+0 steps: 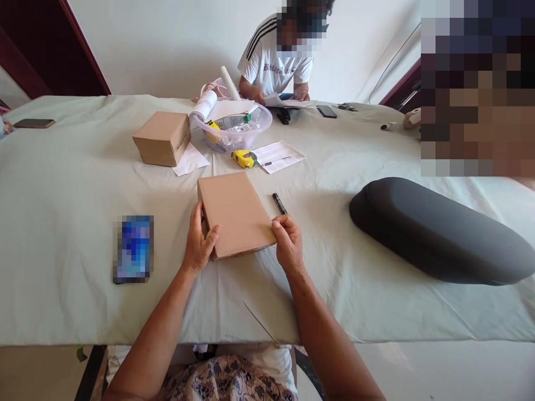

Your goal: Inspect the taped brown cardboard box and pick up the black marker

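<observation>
Your left hand (199,245) grips the left side of a brown carton (238,214) in front of you, and your right hand (289,242) pinches its near right corner. Just past that hand lies one black marker (280,204), its lettering too small to read. Beyond are one yellow tape measure (243,159), the second of two cartons (161,139), and a person's white shirt (271,81) with partly legible blackletter writing.

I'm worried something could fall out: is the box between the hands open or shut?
Shut, as far as shown: the box has a flat, unbroken top, no flap raised. Its underside is hidden: cannot tell.
</observation>
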Tool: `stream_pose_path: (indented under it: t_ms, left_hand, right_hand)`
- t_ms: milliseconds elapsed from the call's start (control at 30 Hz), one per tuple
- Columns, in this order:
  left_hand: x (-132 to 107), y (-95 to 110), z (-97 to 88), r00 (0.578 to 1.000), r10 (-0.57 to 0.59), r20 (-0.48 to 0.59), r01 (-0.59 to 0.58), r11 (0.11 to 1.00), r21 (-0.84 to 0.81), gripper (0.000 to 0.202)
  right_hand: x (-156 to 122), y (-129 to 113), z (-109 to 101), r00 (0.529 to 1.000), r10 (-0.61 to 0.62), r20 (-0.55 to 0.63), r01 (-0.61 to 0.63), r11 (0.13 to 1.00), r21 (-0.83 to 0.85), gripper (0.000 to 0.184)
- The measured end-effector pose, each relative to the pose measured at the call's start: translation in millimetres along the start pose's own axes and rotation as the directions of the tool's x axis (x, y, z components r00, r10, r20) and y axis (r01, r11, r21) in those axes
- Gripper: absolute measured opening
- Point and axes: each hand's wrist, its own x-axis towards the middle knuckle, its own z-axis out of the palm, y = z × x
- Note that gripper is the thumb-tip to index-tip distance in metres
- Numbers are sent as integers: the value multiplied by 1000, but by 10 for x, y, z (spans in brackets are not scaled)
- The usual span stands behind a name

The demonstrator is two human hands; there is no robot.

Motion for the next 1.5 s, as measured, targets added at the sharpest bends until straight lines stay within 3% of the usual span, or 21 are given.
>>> stream_pose_path:
  t_ms: [100, 200, 300, 400, 467, 633, 900, 1000, 1133, 1333, 1400, 1500]
  left_hand:
    - [-13, 21, -4, 998, -42, -56, 46, 997, 69, 82]
    - [1, 35, -16, 995, -74, -67, 75, 997, 13, 66]
    - [14, 55, -30, 998, -57, 3, 57, 995, -80, 65]
    - [4, 67, -46, 988, -57, 144, 74, 990, -119, 80]
    - [-4, 61, -54, 983, -65, 171, 79, 994, -76, 88]
    - [11, 50, -56, 998, -15, 62, 10, 997, 82, 79]
    - [41, 115, -21, 999, -40, -34, 40, 999, -8, 51]
    - [51, 126, -27, 998, -46, -40, 45, 999, -12, 47]
    - [66, 149, -51, 998, -54, -14, 54, 998, -33, 46]
    - [76, 141, -93, 999, -42, 17, 42, 998, -46, 45]
    - [73, 129, -102, 999, -26, 41, 28, 999, -41, 44]
    - [66, 101, -103, 998, 2, 70, -1, 1000, -24, 43]
  right_hand:
    - [-2, -13, -5, 999, 42, 7, -42, 998, 55, 47]
    - [-8, -12, -2, 994, 99, 36, -103, 986, 128, 50]
    - [-18, 5, 7, 990, 125, 60, -133, 975, 177, 50]
    - [-29, 27, 13, 985, 134, 105, -152, 971, 187, 48]
    - [-33, 36, 15, 983, 131, 132, -156, 968, 196, 46]
    - [-31, 29, 20, 978, 116, 171, -152, 964, 217, 44]
    - [-39, -27, 31, 959, 79, 274, -141, 967, 214, 46]
    - [-8, -34, 20, 972, 82, 221, -120, 979, 167, 45]
    - [84, 22, -9, 996, 82, 31, -85, 989, 121, 44]
    - [178, 127, -121, 964, 92, -250, -90, 996, 17, 67]
    - [187, 125, -167, 956, 89, -278, -93, 996, 0, 67]
    - [194, 108, -202, 971, 88, -223, -86, 996, 20, 53]
